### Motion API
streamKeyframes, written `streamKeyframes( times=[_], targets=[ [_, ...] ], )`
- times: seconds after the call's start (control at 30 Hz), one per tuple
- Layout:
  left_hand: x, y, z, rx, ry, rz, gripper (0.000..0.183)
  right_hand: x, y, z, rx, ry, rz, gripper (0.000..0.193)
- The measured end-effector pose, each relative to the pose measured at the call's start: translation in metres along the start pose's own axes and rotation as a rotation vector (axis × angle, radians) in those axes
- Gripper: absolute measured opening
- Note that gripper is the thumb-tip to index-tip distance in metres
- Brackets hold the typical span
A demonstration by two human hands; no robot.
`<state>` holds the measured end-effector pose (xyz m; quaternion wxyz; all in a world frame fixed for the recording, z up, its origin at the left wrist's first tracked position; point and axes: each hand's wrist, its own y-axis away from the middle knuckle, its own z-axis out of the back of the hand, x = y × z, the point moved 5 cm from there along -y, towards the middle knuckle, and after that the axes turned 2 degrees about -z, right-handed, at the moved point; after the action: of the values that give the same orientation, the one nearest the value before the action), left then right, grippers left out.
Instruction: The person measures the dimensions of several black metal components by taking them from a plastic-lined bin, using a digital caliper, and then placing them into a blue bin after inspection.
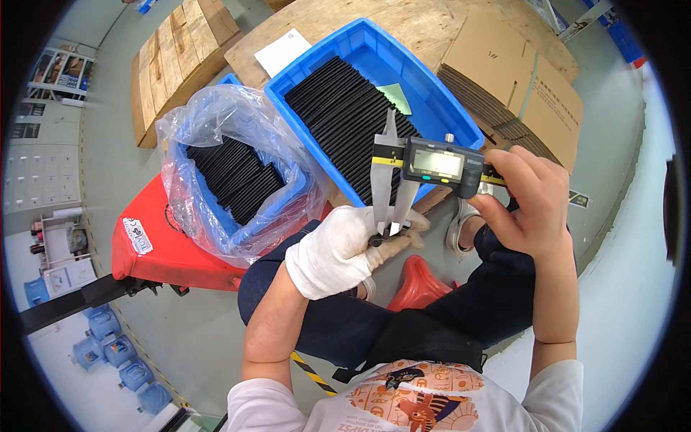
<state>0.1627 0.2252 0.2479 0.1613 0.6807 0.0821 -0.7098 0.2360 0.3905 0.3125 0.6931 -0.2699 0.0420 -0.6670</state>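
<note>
My right hand (529,198) is bare and grips the digital caliper (436,163) by its slide end, display facing up. The caliper's jaws point down toward my left hand (335,252), which wears a white glove. Its closed fingers pinch a short black rod-like piece (377,239) at the jaw tips; most of the piece is hidden. Beyond the caliper, a blue bin (461,119) holds rows of thin black rods (338,119) and a pale green slip (395,99). More black rods (234,176) lie in a smaller blue bin lined with a clear plastic bag (176,137).
The lined bin rests on a red pallet-jack body (173,237) at the left. Flattened cardboard boxes (518,86) are stacked at the right of the wooden board (403,18). A wooden pallet (180,50) stands far left. A red stool (417,281) shows between my legs.
</note>
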Motion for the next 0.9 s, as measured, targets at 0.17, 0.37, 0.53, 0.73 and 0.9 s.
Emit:
streamKeyframes(
  times=[0.17, 0.37, 0.53, 0.73, 0.9],
  targets=[
    [-0.001, 0.0, 0.0, 0.02, 0.097, 0.104, 0.022, 0.001, -0.001, 0.002, -0.032, 0.041, 0.032, 0.036],
    [-0.003, -0.002, -0.001, 0.051, 0.048, 0.087, 0.022, 0.0, 0.0, 0.005, -0.056, 0.089, 0.023, 0.037],
    [-0.003, -0.002, -0.001, 0.028, -0.004, -0.022, 0.02, -0.002, 0.001, 0.004, -0.042, 0.051, 0.0, 0.038],
    [-0.002, -0.003, 0.0, -0.024, -0.034, 0.01, 0.02, -0.002, 0.001, -0.001, -0.018, 0.04, -0.005, 0.034],
    [0.006, -0.002, 0.006, -0.239, -0.085, 0.036, 0.021, -0.001, 0.003, -0.005, 0.014, -0.099, -0.143, 0.028]
  ],
)
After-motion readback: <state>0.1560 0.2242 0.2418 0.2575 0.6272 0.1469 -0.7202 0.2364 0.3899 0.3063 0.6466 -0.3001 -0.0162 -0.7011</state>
